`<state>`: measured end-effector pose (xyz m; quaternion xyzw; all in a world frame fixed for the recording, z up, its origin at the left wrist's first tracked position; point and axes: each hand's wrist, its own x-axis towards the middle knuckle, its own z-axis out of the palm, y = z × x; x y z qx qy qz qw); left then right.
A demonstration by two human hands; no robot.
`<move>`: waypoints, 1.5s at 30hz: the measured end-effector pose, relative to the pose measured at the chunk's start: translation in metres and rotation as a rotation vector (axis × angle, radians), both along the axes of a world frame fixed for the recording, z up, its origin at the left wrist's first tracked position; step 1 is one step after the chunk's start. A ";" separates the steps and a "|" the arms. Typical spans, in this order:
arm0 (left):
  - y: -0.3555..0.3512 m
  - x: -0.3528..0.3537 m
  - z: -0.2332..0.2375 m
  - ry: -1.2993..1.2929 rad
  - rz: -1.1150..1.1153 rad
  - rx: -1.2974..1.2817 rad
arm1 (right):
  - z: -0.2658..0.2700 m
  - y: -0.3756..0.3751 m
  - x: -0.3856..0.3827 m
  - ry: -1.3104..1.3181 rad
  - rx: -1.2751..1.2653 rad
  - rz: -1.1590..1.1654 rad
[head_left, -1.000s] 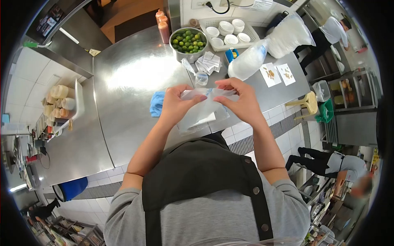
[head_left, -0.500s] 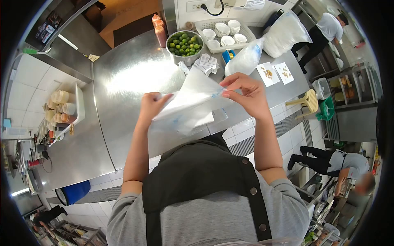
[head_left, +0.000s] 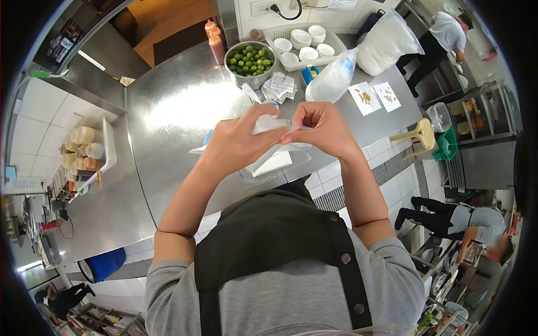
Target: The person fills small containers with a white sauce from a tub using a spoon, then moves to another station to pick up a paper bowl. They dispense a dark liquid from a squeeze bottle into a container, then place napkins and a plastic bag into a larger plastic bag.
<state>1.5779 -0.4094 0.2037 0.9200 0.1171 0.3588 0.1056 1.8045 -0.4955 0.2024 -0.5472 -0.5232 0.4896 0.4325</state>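
Close together over the steel counter, my two hands work on a thin, translucent plastic bag. My right hand (head_left: 324, 130) pinches the bag's edge between thumb and bent fingers. My left hand (head_left: 238, 140) curves around the bag (head_left: 267, 124), its thumb reaching to the right fingertips; the palm side is partly hidden. The plastic is bunched between the hands, and its lower part hangs behind them. Below them on the counter lies a stack of white paper (head_left: 273, 162) with clear plastic around it.
Beyond my hands stand a pot of green limes (head_left: 250, 63), crumpled receipts (head_left: 280, 84), a basket of white bowls (head_left: 340, 42) and a filled plastic bag (head_left: 330, 81). Two papers with small brown pieces (head_left: 364, 98) lie right. Sauce bottles (head_left: 216, 47) stand behind. Co-workers are at the right.
My left hand has moved right and up to meet my right hand, which shifted slightly left. The plastic, earlier stretched wide between them, is now gathered.
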 end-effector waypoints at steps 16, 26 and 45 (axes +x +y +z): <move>-0.011 0.026 -0.011 0.171 -0.140 0.184 | 0.028 -0.034 0.010 -0.594 0.475 0.103; 0.000 0.079 -0.012 -0.162 -0.313 -0.577 | 0.037 -0.027 0.126 -0.180 0.060 0.087; 0.015 0.242 -0.095 -0.686 0.451 -1.705 | -0.113 0.097 0.222 0.188 0.118 -0.099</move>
